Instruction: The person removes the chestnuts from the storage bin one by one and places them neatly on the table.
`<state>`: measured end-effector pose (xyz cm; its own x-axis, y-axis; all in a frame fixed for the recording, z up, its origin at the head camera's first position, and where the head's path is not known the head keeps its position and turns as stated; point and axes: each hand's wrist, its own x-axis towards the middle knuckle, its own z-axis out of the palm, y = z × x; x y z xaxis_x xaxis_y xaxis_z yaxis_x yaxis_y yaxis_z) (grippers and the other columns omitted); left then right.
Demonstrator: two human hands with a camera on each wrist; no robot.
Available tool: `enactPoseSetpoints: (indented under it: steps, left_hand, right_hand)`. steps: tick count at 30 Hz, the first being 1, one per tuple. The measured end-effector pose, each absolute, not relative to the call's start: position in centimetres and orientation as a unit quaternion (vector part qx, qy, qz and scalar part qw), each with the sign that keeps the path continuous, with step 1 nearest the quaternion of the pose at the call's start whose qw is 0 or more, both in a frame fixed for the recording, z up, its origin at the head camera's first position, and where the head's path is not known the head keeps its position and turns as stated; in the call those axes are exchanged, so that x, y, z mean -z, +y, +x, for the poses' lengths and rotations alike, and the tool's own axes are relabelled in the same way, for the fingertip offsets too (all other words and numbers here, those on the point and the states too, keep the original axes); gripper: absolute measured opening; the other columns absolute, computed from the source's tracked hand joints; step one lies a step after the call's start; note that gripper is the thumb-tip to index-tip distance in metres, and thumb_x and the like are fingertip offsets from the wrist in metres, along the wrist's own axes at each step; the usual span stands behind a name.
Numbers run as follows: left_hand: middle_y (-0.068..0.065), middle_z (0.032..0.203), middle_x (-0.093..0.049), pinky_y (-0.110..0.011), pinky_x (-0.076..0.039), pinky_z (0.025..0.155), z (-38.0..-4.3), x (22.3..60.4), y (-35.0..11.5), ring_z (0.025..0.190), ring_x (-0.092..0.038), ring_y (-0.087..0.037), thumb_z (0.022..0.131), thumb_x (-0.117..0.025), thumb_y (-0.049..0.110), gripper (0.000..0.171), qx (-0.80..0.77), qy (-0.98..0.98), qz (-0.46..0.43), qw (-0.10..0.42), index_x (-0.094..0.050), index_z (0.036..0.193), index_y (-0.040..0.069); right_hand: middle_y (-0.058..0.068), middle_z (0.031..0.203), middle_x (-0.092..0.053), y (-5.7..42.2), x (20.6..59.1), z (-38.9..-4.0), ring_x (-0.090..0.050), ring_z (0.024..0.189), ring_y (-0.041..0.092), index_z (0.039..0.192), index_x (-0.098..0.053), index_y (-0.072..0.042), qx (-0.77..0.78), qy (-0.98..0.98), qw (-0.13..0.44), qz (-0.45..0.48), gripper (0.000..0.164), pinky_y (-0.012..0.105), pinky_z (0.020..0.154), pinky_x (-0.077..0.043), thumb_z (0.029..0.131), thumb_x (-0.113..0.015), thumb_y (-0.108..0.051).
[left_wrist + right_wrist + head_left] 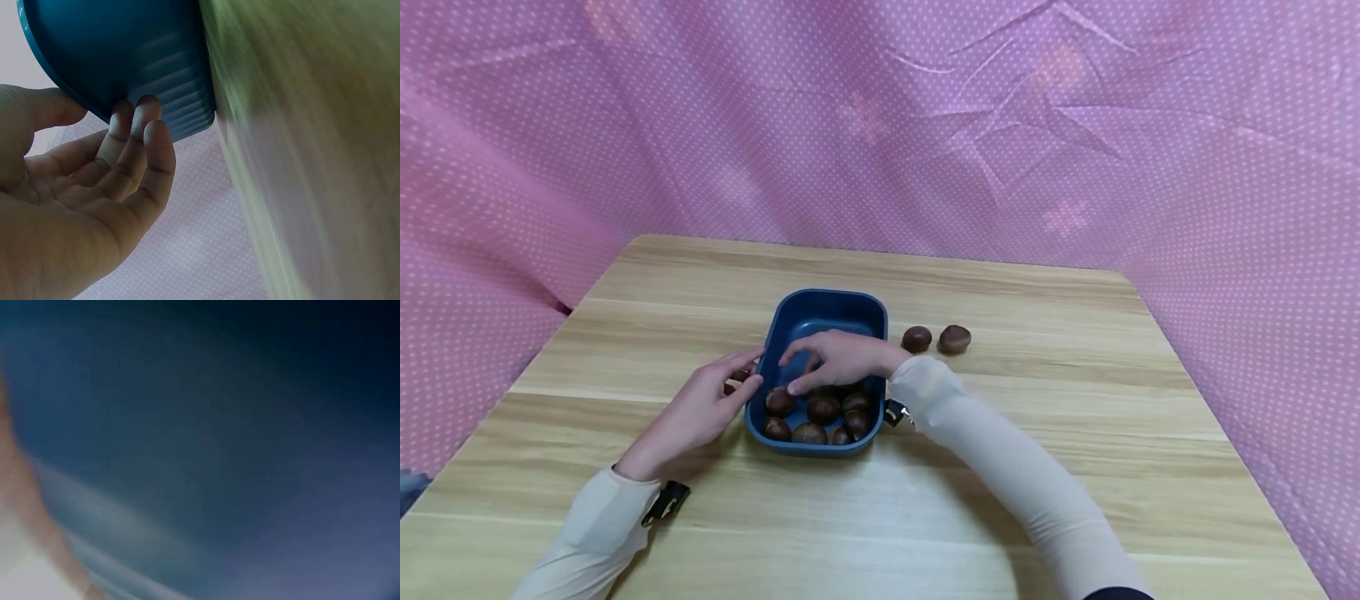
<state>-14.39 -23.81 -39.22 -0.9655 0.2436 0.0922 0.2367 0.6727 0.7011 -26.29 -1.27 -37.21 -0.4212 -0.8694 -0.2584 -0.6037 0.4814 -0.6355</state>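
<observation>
A blue rectangular container (pixel 827 304) stands on the table, with several brown chestnuts (pixel 823 408) gathered in its near end. My right hand (pixel 842 357) reaches over the right rim into it. The right thumb and forefinger are spread apart just above the chestnuts, and nothing shows between them; its other fingers are partly hidden. At the container's left side is my left hand (pixel 700 408), its relaxed fingertips touching the outer wall (pixel 169 69) in the left wrist view. Brown chestnuts (pixel 741 374) peek out between the left thumb and forefinger, outside the container.
Two more chestnuts, one darker (pixel 917 339) and one lighter (pixel 955 339), lie on the wooden table (pixel 1037 467) right of the container. A pink dotted cloth (pixel 880 125) hangs behind and around the table. Blue blur and a strip of skin fill the right wrist view.
</observation>
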Motion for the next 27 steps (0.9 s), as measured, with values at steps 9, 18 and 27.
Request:
enactPoseSetpoints:
  steps: [9, 18, 27]
  left_hand:
    - [-0.019, 0.123, -0.064, -0.048, -0.057, 0.089, -14.4, 39.3, -23.9, 0.108, -0.066, -0.031, 0.109, -0.05, 0.017, 0.047, -0.38, 0.916, 0.13, 0.002, -0.045, 0.151, -0.002]
    - [-0.02, 0.121, -0.065, -0.05, -0.056, 0.088, -14.3, 39.1, -23.6, 0.107, -0.066, -0.031, 0.108, -0.052, 0.014, 0.045, -0.384, 0.914, 0.132, -0.005, -0.047, 0.149, -0.004]
    - [-0.019, 0.12, -0.065, -0.049, -0.057, 0.088, -14.2, 39.1, -23.6, 0.108, -0.066, -0.031, 0.108, -0.052, 0.015, 0.046, -0.383, 0.915, 0.13, -0.005, -0.047, 0.15, -0.004]
  right_hand:
    - [-0.002, 0.113, -0.075, -2.4, 38.1, -25.5, -0.069, 0.101, 0.006, 0.143, -0.059, -0.02, 0.188, 0.818, 0.251, -0.482, 0.048, 0.026, 0.092, -0.052, 0.1, -0.066, -0.041]
    - [-0.01, 0.103, -0.074, -2.5, 39.3, -25.0, -0.067, 0.092, 0.0, 0.13, -0.065, -0.024, 0.207, 0.796, 0.276, -0.498, 0.035, 0.02, 0.084, -0.052, 0.099, -0.068, -0.039]
    - [-0.009, 0.102, -0.073, -2.5, 39.3, -24.9, -0.067, 0.089, 0.0, 0.13, -0.065, -0.023, 0.207, 0.786, 0.269, -0.517, 0.033, 0.019, 0.081, -0.052, 0.1, -0.068, -0.035]
